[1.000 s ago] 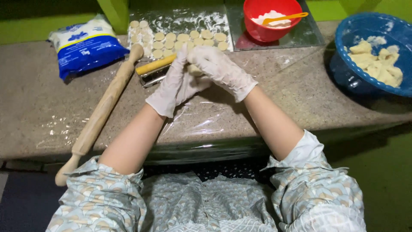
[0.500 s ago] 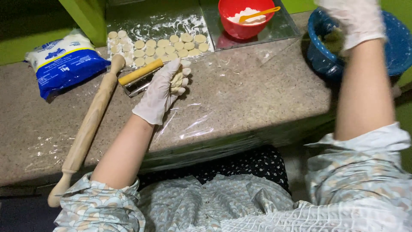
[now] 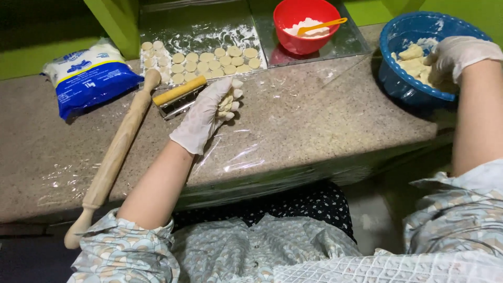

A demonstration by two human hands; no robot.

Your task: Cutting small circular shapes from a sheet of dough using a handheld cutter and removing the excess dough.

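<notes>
My gloved left hand [image 3: 205, 112] cups a small pale dough piece [image 3: 226, 102], fingers loosely curled around it. My gloved right hand [image 3: 457, 55], at two o'clock, reaches into the round blue plastic bowl [image 3: 398, 78]; I cannot tell its grip. I'd pinch lightly there.

Your left hand [image 3: 207, 112] wears a thin, whitish disposable glove that ends at the wrist in a loose, slightly wrinkled cuff. Your right hand [image 3: 461, 55] has the same kind of glove. Both forearms are bare up to short, wide sleeves of a pale blue-grey blouse printed with small cream and tan scallop shapes. Under it shows dark fabric with small white dots.
</notes>
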